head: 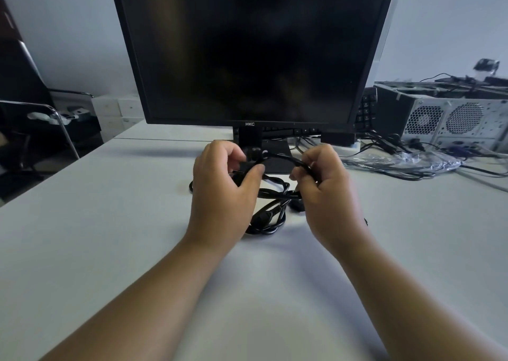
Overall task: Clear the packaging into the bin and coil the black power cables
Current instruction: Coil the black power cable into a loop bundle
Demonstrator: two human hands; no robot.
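Black power cables (270,195) lie in a loose tangle on the pale counter (96,223), just in front of the monitor's stand and between the person's two hands, with part of one strand lifted off the surface.

At the far left a dark chair with a metal frame (59,118) stands beside the counter's edge. Moving in, the left hand (222,184) is raised over the tangle, its fingers curled and its thumb pressed against them, pinching the lifted strand close to the stand. From that pinch the strand arcs across to the right hand (324,184), whose fingers are curled round it, thumb side turned inward. Below the two hands the remaining loops rest on the counter, and a plug end (298,206) shows among them near the right wrist.

Behind the hands a dark, switched-off monitor (247,47) fills the middle of the view. A black keyboard (365,110) shows past its right edge. Further right, clear plastic packaging (412,162) lies crumpled on the counter among thin cables, and a grey computer case (453,118) stands at the far right with its vented back panel facing the camera.
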